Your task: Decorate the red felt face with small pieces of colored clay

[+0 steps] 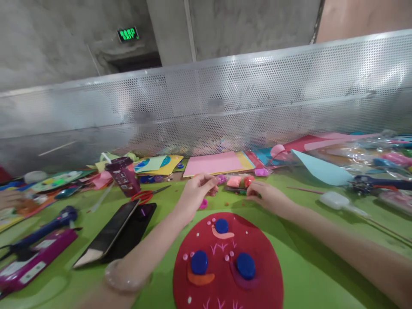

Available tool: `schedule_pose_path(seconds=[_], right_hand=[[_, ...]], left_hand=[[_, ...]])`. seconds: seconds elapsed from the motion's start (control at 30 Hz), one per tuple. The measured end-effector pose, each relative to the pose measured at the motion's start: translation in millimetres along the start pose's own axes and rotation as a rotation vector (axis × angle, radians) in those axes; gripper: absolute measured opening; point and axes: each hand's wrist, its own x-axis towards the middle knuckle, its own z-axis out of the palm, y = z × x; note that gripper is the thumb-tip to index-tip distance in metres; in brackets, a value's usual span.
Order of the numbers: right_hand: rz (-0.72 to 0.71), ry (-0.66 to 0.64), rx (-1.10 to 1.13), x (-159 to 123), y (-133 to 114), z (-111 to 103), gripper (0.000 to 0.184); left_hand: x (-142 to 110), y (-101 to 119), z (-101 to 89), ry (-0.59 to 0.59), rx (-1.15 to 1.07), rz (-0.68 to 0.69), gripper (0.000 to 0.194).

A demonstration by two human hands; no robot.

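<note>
A round red board (pixel 225 244) lies in front of me, decorated with blue discs, orange, pink and purple curved strips, small pale dots and pink sprig shapes. Beyond its far edge, my left hand (pixel 201 189) hovers with thumb and fingers pinched; whatever is between them is hidden. Close to those fingertips are a purple lump (pixel 221 179) and a small magenta ring-like piece (pixel 203 204). My right hand (pixel 264 196) is closed, fingers curled down beside a red clay-like lump (pixel 248 180) and a salmon-pink one (pixel 234 182). Its fingertips are partly hidden.
On the left are red-handled scissors (pixel 143 196), a dark cup with straw (pixel 124 176), a phone (pixel 112 227), a blue glue gun (pixel 48 227) and a purple power strip (pixel 38 262). Coloured paper (pixel 214 163) lines the perforated metal barrier (pixel 206 107). A white-headed stick (pixel 334 200) lies right.
</note>
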Motion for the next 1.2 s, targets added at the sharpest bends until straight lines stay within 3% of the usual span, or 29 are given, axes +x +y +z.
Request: schedule_pose_path(seconds=[0.17, 0.3, 0.6, 0.9, 1.2], right_hand=[[0.082, -0.099, 0.025, 1, -2, -1, 0.019], [0.125, -0.158, 0.058, 1, -5, -2, 0.015], [0.123, -0.158, 0.115, 1, -1, -1, 0.019], [0.081, -0.104, 0.138, 3, 2, -7, 0.018], [0.019, -0.168, 0.167, 2, 0, -1, 0.023]], left_hand=[[0, -11, -20.0, 0.096, 0.358, 0.142, 0.019], [-15, -18, -17.4, 0.029, 0.448, 0.14, 0.017], [-26, -15, -8.6, -0.01, 0.419, 0.193, 0.015], [-21, -19, -14.1, 0.031, 0.381, 0.174, 0.019], [-20, -23, -14.4, 0.056, 0.362, 0.109, 0.02]])
